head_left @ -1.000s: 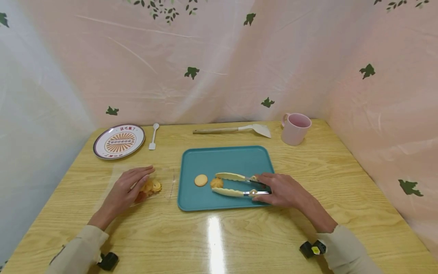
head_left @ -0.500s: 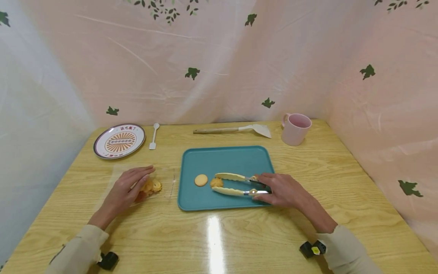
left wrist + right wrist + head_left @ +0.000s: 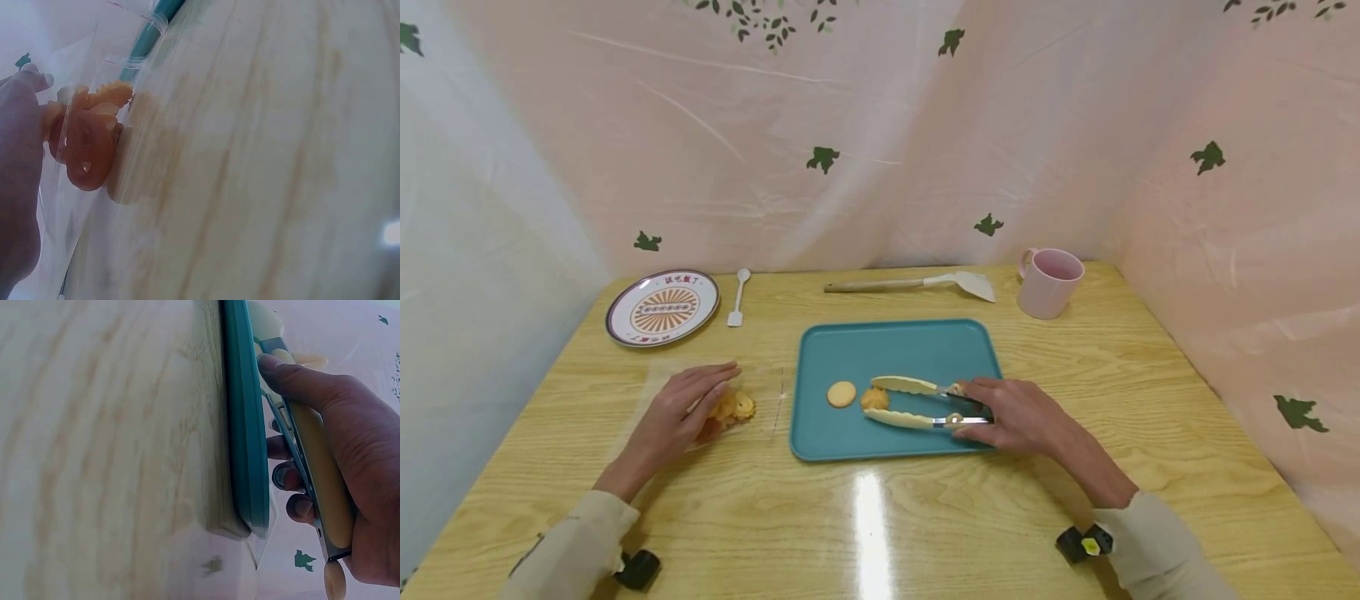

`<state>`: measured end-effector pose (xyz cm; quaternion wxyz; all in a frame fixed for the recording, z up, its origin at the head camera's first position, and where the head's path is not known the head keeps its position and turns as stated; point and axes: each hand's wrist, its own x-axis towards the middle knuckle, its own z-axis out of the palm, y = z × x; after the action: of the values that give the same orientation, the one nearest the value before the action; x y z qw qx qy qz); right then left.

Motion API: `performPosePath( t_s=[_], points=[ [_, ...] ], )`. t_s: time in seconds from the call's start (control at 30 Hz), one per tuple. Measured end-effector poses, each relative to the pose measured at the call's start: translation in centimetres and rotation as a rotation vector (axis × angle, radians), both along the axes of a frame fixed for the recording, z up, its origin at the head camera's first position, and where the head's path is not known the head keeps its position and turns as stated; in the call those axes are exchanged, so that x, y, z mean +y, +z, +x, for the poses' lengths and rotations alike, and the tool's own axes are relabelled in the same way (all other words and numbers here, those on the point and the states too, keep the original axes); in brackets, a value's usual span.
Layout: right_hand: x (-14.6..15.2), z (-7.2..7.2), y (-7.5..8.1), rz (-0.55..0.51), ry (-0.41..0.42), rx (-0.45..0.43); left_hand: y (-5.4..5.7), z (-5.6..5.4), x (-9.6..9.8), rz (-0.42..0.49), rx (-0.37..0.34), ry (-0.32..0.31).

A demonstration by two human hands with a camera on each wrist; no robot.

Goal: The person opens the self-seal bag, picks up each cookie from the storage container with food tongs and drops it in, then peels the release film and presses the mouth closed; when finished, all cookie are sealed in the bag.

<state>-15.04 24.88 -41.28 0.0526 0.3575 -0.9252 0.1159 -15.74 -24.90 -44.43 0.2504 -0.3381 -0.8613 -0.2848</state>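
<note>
My right hand (image 3: 1022, 415) grips a pair of tongs (image 3: 322, 469), thumb on one arm and fingers curled round the other. The cream, scalloped tips of the tongs stand apart on either side of a ridged golden cookie (image 3: 875, 400) on the teal tray (image 3: 910, 346). A flat round cookie (image 3: 841, 394) lies just left of it on the tray. Over a clear zip bag (image 3: 134, 37) on the table rests my left hand (image 3: 673, 412), fingers stretched out. Several cookies and brown ring-shaped pieces (image 3: 90, 147) are inside the bag, partly hidden by the hand in the head view.
Along the back of the wooden table (image 3: 775, 525) lie a patterned plate (image 3: 700, 321), a small white spoon (image 3: 739, 298) and a wooden-handled spatula (image 3: 910, 284). A pink mug (image 3: 1045, 287) stands at the back right. Pink curtains (image 3: 880, 208) hang behind.
</note>
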Motion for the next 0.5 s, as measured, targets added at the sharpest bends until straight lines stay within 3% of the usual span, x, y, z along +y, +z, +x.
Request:
performPosePath(
  t_s=[0.5],
  points=[
    [0.09, -0.3, 0.04, -0.036, 0.019, -0.03, -0.18, -0.13, -0.03, -0.007, 0.004, -0.005]
  ],
)
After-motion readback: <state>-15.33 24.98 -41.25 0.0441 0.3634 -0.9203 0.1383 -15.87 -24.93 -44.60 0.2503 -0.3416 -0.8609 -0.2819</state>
